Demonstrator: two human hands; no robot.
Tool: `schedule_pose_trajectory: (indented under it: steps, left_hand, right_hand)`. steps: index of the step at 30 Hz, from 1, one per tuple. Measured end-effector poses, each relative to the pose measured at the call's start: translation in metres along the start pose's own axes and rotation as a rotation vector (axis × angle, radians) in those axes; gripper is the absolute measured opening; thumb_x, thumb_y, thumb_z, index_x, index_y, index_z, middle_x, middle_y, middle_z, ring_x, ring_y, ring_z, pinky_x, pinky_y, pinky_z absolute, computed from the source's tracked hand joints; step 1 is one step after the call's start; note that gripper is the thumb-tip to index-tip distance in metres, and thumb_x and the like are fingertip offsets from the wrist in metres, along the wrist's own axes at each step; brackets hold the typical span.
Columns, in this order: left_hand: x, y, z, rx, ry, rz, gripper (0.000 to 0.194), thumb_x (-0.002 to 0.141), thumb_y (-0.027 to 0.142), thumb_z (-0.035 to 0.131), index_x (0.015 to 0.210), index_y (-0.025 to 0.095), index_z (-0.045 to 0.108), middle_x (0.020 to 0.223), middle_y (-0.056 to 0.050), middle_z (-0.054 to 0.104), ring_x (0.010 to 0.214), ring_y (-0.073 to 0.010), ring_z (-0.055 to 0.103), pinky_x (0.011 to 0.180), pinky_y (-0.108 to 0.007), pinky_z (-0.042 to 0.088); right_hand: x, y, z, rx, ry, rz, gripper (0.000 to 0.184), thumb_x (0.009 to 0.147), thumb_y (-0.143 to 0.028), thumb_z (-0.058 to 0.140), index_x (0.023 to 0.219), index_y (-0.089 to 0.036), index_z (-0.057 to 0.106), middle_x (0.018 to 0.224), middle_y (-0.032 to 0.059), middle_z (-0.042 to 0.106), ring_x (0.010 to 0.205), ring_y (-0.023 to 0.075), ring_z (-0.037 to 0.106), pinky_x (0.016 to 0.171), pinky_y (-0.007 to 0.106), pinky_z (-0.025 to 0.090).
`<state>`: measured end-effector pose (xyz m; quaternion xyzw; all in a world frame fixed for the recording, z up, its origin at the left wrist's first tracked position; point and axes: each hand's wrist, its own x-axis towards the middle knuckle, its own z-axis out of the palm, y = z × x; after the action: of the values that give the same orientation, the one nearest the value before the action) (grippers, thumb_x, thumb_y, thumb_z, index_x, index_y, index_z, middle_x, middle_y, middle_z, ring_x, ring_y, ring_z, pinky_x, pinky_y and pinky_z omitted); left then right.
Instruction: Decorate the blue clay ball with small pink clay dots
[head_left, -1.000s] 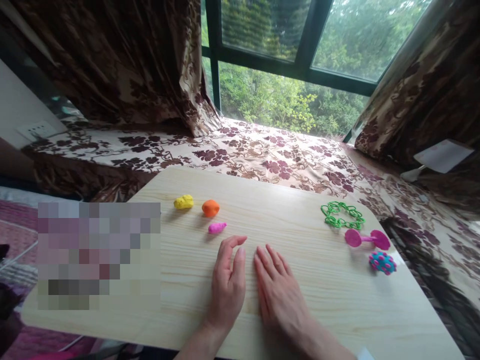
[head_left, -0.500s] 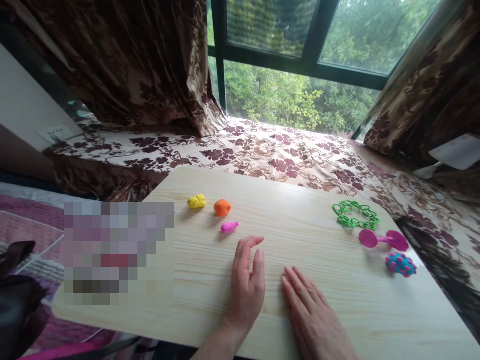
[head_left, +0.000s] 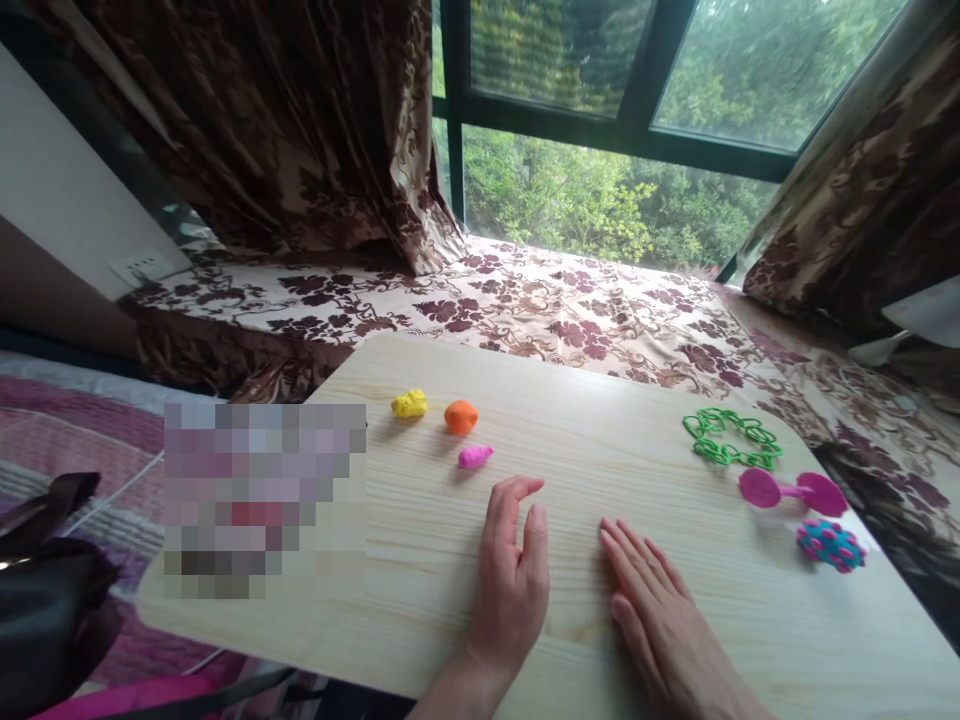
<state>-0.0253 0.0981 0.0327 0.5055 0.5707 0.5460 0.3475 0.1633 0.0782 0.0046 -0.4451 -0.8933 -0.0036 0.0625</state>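
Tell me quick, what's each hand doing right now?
Left hand: empty, fingers loosely curled, grip open, near the pink piece.
Right hand: empty, palm down, fingers extended on the table.

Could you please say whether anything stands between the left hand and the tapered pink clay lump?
Nothing visible does; only pale wooden tabletop separates the left hand from the tapered pink clay lump. The rounded orange clay lump lies beyond it.

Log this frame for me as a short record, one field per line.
left hand: empty, fingers curled, nearest the pink piece
right hand: empty, laid on the table
left group: yellow piece, orange piece, pink piece
right group: green chain, magenta dumbbell, blue knobbly piece
behind table: window, curtains
unclear: pixelated patch at left
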Motion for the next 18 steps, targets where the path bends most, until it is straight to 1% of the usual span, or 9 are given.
schedule_pose_trajectory:
  steps: [1,3,4,6,9,11,13,16,18]
  left_hand:
    - [0.0,0.0,0.0,-0.001,-0.005,0.009,0.023,0.088,0.02,0.038,0.107,0.022,0.05,0.11,-0.005,0.052,0.108,-0.0177,0.046,0.094,-0.033,0.036]
    - [0.0,0.0,0.0,0.001,-0.009,0.025,0.023,0.088,0.019,0.038,0.107,0.022,0.05,0.109,-0.005,0.051,0.108,-0.0171,0.046,0.095,-0.033,0.034]
    - [0.0,0.0,0.0,0.001,-0.007,0.029,0.023,0.088,0.019,0.038,0.107,0.022,0.05,0.109,-0.005,0.051,0.108,-0.0169,0.045,0.096,-0.033,0.034]
    - [0.0,0.0,0.0,-0.004,-0.002,0.029,0.023,0.088,0.018,0.038,0.107,0.022,0.05,0.109,-0.005,0.051,0.107,-0.0168,0.046,0.096,-0.033,0.034]
    - [0.0,0.002,-0.001,-0.022,0.003,0.033,0.023,0.088,0.018,0.037,0.107,0.022,0.05,0.109,-0.006,0.051,0.107,-0.0175,0.047,0.094,-0.034,0.036]
    - [0.0,0.002,-0.001,-0.026,0.005,0.038,0.023,0.088,0.018,0.037,0.107,0.022,0.05,0.109,-0.006,0.052,0.106,-0.0176,0.047,0.094,-0.034,0.036]
    - [-0.001,0.002,-0.003,-0.022,0.003,0.04,0.023,0.088,0.018,0.038,0.107,0.022,0.05,0.109,-0.006,0.051,0.107,-0.0173,0.046,0.095,-0.034,0.035]
    - [-0.002,0.001,-0.004,-0.024,-0.005,0.016,0.023,0.088,0.019,0.037,0.109,0.022,0.048,0.11,-0.006,0.05,0.108,-0.0171,0.045,0.096,-0.034,0.034]
    - [-0.003,0.001,-0.005,-0.043,-0.008,-0.009,0.023,0.089,0.019,0.036,0.109,0.022,0.048,0.111,-0.006,0.049,0.109,-0.017,0.044,0.096,-0.034,0.034]
  right_hand:
    - [-0.007,-0.006,0.0,-0.011,0.001,-0.025,0.058,0.086,-0.016,0.036,0.14,-0.01,0.017,0.145,0.0099,0.021,0.133,0.0217,0.016,0.104,0.041,0.029]
    - [0.0,-0.019,0.0,-0.014,-0.008,-0.067,0.058,0.084,-0.015,0.038,0.139,-0.013,0.021,0.145,0.0083,0.02,0.133,0.0227,0.015,0.104,0.04,0.029]
    - [0.012,-0.023,0.0,-0.007,-0.014,-0.07,0.056,0.084,-0.016,0.039,0.138,-0.014,0.025,0.145,0.0071,0.021,0.133,0.0233,0.014,0.104,0.041,0.027]
    - [0.048,-0.027,-0.002,0.017,-0.023,-0.025,0.051,0.085,-0.021,0.038,0.136,-0.016,0.032,0.145,0.0058,0.022,0.134,0.0241,0.012,0.106,0.043,0.023]
    - [0.098,-0.019,-0.003,0.05,-0.002,0.09,0.048,0.088,-0.03,0.037,0.132,-0.014,0.038,0.144,0.0086,0.025,0.133,0.0255,0.014,0.105,0.046,0.022]
    - [0.109,-0.011,-0.004,0.051,0.007,0.122,0.049,0.088,-0.033,0.037,0.132,-0.013,0.037,0.143,0.01,0.025,0.133,0.0263,0.016,0.104,0.047,0.024]
    - [0.096,-0.005,-0.003,0.023,-0.002,0.088,0.048,0.088,-0.029,0.036,0.134,-0.015,0.036,0.144,0.0088,0.024,0.133,0.0251,0.017,0.104,0.047,0.024]
    - [0.047,-0.005,-0.001,-0.057,-0.014,-0.036,0.05,0.087,-0.022,0.036,0.137,-0.018,0.03,0.145,0.0065,0.022,0.133,0.023,0.017,0.104,0.044,0.026]
    - [0.019,-0.009,0.001,-0.109,0.025,-0.099,0.056,0.085,-0.019,0.038,0.139,-0.014,0.024,0.144,0.0091,0.024,0.132,0.0227,0.019,0.102,0.041,0.029]
